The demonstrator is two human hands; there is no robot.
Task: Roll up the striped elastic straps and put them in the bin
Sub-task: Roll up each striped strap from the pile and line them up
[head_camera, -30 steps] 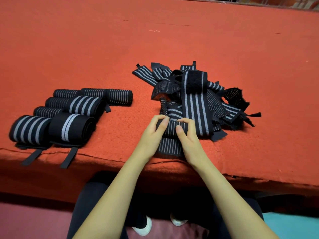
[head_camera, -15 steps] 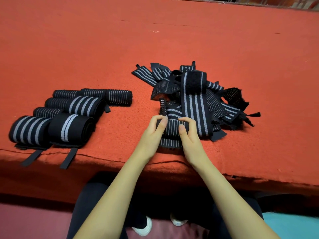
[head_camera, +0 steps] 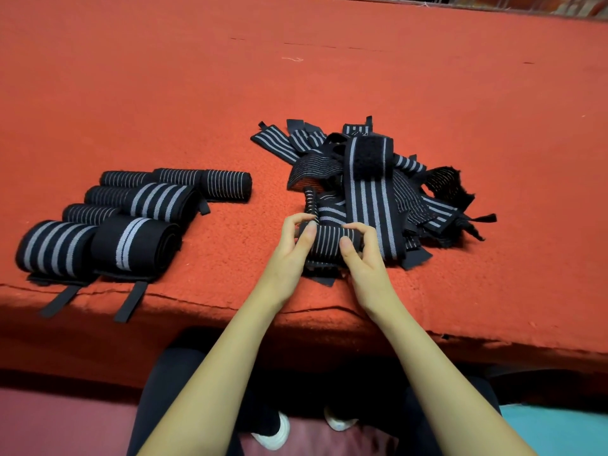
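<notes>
Rolling step: a striped elastic strap point(head_camera: 329, 241) is being wound between both hands.

The part-wound roll is pinched at its ends by the curled fingers of the left hand point(head_camera: 289, 255) and right hand point(head_camera: 365, 263), its loose tail point(head_camera: 320, 274) trailing beneath them on the surface point(head_camera: 197, 93). The unrolled pile point(head_camera: 378, 192) lies just beyond the hands; finished rolls point(head_camera: 131, 218) are lined up well to the left. Next, the tail must be wound in tightly; no bin is seen.

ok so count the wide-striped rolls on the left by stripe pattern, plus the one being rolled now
four-stripe rolls: 2
two-stripe roll: 1
fine-striped strap being rolled: 1
total: 4
</notes>
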